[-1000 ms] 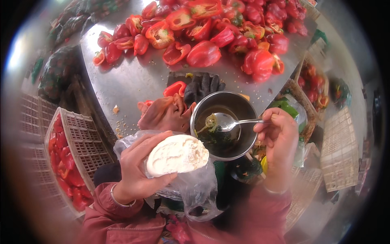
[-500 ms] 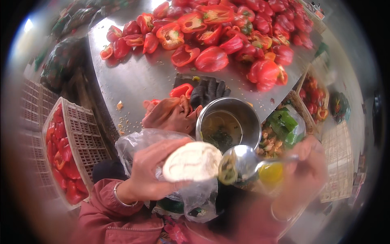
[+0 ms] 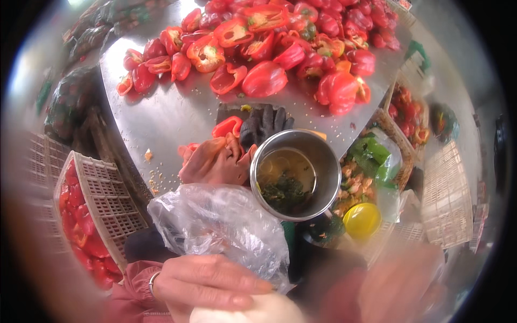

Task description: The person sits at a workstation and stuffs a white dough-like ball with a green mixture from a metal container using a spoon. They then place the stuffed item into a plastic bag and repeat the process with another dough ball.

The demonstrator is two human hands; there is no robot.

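My left hand (image 3: 210, 280) grips a white bun (image 3: 247, 309) low in the view, partly cut off by the lower edge. My right hand (image 3: 398, 280) is a motion blur at the lower right, its fingers and anything in them unreadable. A steel pot (image 3: 331, 172) with broth and dark greens stands at the table's near edge, just right of salmon-coloured rubber gloves (image 3: 212, 161). A clear plastic bag (image 3: 215, 220) lies crumpled between the bun and the pot. Behind the pot are a dark glove (image 3: 258, 126) and a red pepper piece (image 3: 225, 128).
The steel table (image 3: 140, 121) carries a heap of halved red peppers (image 3: 264, 78). Crates of red peppers stand left (image 3: 105, 204) and right (image 3: 409, 118). A bin of scraps (image 3: 361, 177), a yellow round object (image 3: 362, 219), an empty-looking crate (image 3: 447, 194) and full mesh sacks (image 3: 72, 102) surround it.
My left hand has lowered the bun toward me. My right hand has moved down and right, and the spoon that was over the pot is no longer visible.
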